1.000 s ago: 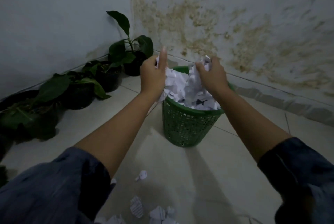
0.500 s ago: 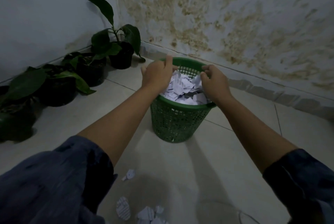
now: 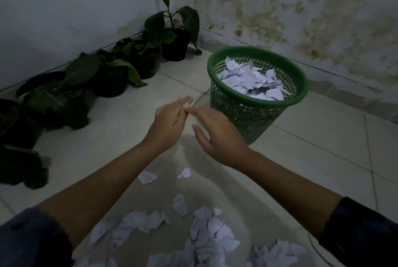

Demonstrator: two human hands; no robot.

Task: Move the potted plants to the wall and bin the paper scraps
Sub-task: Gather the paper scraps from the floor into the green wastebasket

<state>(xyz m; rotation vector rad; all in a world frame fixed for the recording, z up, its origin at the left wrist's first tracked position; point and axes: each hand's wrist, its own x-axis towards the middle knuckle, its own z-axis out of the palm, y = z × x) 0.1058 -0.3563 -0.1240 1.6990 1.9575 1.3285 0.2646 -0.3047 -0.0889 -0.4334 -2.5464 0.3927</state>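
Our fingers (image 3: 185, 101) are straight and loosely together on both hands, and they hold nothing; the tips of the two hands meet or nearly meet in the air, though motion blur keeps us from telling whether they truly touch. Our left hand (image 3: 167, 123) is turned edge-on with its thumb side up, and our right hand (image 3: 217, 135) lies palm down with the thumb held a little apart. Both forearms reach forward over the tiled floor (image 3: 323, 159), bare up to dark blue sleeves (image 3: 361, 232) pushed back near the elbows.

Just past our right hand stands the green basket (image 3: 254, 116), upright on the floor, with torn white paper (image 3: 252, 82) filling it nearly to the rim. Below our arms, nearer to us, more paper scraps (image 3: 206, 236) lie scattered on the tiles, with two small pieces apart from the heap, closer to our hands.

To the left, the potted plants (image 3: 112, 70) stand in a row of dark pots along the pale wall (image 3: 64, 8), running into the corner. The right-hand wall (image 3: 301, 8) behind the basket is blotched with brownish stains.
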